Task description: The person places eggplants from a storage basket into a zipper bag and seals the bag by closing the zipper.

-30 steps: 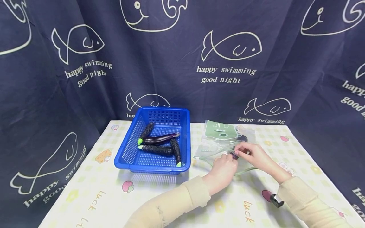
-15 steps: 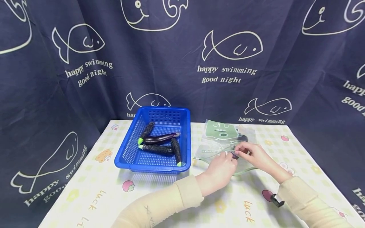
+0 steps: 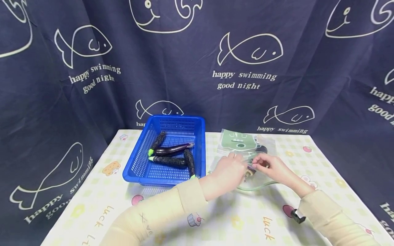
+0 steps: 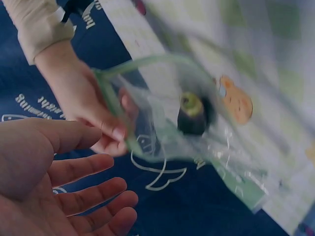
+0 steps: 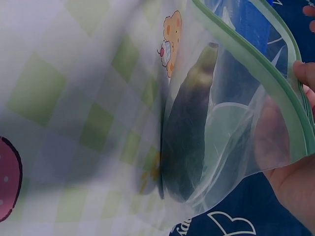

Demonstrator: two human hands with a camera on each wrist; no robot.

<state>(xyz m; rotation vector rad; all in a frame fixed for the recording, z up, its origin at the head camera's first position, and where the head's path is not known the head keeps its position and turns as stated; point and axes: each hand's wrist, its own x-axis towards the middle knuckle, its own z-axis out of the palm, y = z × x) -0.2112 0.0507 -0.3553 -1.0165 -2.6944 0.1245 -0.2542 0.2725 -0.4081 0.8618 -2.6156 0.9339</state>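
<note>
On the right of the table lies a clear zip bag (image 3: 224,157) with a green printed picture and a green zip strip along its mouth. My right hand (image 3: 272,167) pinches the bag's mouth edge, and the right wrist view shows its fingers (image 5: 306,73) on the green strip. Inside the bag is a dark eggplant (image 5: 189,128), its pale stem end toward the opening. My left hand (image 3: 226,172) is over the bag's left side; in the left wrist view its fingers (image 4: 98,189) are spread and hold nothing. The bag's mouth gapes in both wrist views.
A blue plastic basket (image 3: 132,177) stands left of the bag, with several dark eggplants (image 3: 172,149) inside. A checked cloth with printed pictures covers the table (image 3: 172,218). Behind hangs a dark blue curtain (image 3: 191,85) with white fish drawings.
My left hand has let go of the bag's edge and moved left and slightly away from me. The bag's mouth has opened wider, showing the eggplant's pale end. My right hand stays put.
</note>
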